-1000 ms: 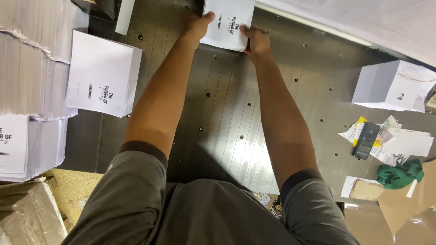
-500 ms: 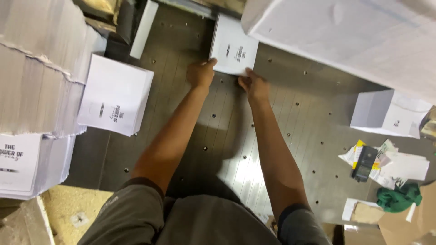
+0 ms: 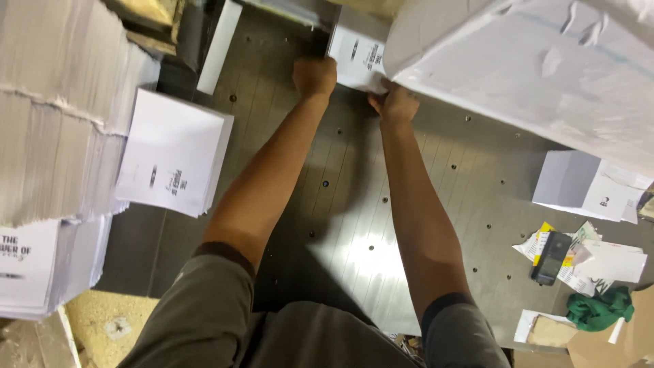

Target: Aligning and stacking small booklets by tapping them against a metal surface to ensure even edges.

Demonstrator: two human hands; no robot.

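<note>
Tall white stacks of printed paper sheets (image 3: 61, 136) at far left, then a smaller white printed stack (image 3: 174, 153) on the grey perforated metal table (image 3: 354, 225). Left hand (image 3: 315, 75) curled into a fist against the small white printed paper block (image 3: 357, 51) at the table's far edge; right hand (image 3: 395, 105) touching its near corner, fingers curled. Black phone (image 3: 552, 257) on scraps, green cloth (image 3: 599, 308) far right.
</note>
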